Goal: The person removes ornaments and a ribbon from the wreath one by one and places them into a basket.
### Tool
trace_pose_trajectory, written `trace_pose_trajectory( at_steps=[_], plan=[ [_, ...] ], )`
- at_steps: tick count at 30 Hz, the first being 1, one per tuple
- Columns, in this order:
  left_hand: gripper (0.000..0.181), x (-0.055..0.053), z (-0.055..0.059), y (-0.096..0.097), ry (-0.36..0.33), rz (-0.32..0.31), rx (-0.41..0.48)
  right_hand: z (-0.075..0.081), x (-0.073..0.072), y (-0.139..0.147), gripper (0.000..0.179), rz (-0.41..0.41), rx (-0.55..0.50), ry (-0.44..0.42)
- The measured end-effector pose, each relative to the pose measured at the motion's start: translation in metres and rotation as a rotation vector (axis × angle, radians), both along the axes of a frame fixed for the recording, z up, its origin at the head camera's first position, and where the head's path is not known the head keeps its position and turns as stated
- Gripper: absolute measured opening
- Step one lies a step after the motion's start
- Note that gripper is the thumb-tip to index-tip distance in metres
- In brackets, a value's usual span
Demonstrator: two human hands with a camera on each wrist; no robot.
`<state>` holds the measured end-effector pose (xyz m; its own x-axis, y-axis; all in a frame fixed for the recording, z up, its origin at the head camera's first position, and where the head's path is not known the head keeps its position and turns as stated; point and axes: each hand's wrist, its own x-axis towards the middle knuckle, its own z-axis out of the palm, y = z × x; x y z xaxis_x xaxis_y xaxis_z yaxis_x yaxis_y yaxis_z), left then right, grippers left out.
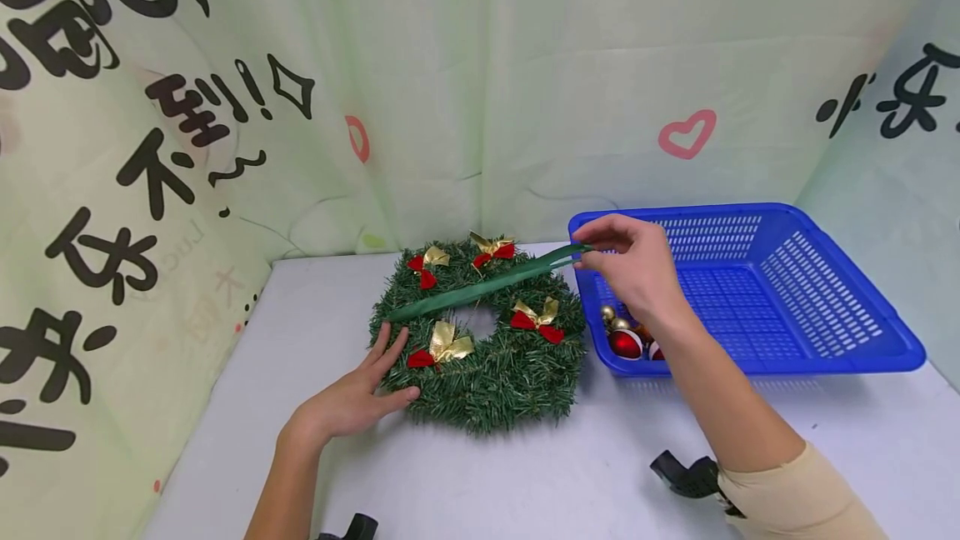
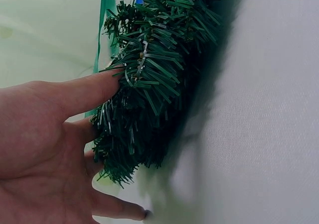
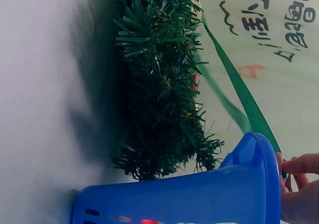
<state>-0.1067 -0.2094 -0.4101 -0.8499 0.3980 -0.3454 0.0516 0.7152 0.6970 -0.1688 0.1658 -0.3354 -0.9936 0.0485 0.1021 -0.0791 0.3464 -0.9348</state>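
Observation:
A green wreath with gold and red bows lies on the white table. Across its top, above the centre hole, runs a long green ribbon. My right hand pinches the ribbon's right end between thumb and fingers, over the near-left corner of the blue basket; the right wrist view also shows the ribbon slanting up from the wreath. At the wreath's left edge, my left hand rests with fingers spread. In the left wrist view its straight fingertips touch the green needles, close to the ribbon's left end.
To the right stands a blue plastic basket, right beside the wreath. Red, white and gold balls lie in its left part, partly behind my right forearm. A printed light-green curtain hangs behind the table.

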Motion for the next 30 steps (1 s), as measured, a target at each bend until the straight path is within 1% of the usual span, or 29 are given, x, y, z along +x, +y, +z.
trace_pose_trajectory(
  at_steps=[2,7,12,24,27,30],
  plan=[
    [0.089,0.000,0.000,0.000,-0.002,0.002,0.003,0.002,0.000,0.003,0.021,-0.009,-0.013,0.008],
    [0.088,0.000,0.000,0.001,-0.007,0.005,0.001,0.006,0.002,0.012,0.021,-0.040,-0.008,0.022],
    [0.088,0.000,0.000,0.000,-0.012,0.006,0.000,0.013,0.004,0.021,0.020,-0.100,-0.011,0.035],
    [0.089,0.000,0.000,0.000,-0.030,0.008,0.006,0.023,0.011,0.040,0.022,-0.178,-0.064,0.118],
    [0.089,0.000,-0.002,0.000,-0.029,0.005,0.003,0.026,0.012,0.043,0.023,-0.205,-0.119,0.153],
    [0.089,0.000,-0.002,0.000,-0.025,0.001,0.002,0.030,0.013,0.047,0.024,-0.239,-0.200,0.185]
  ],
)
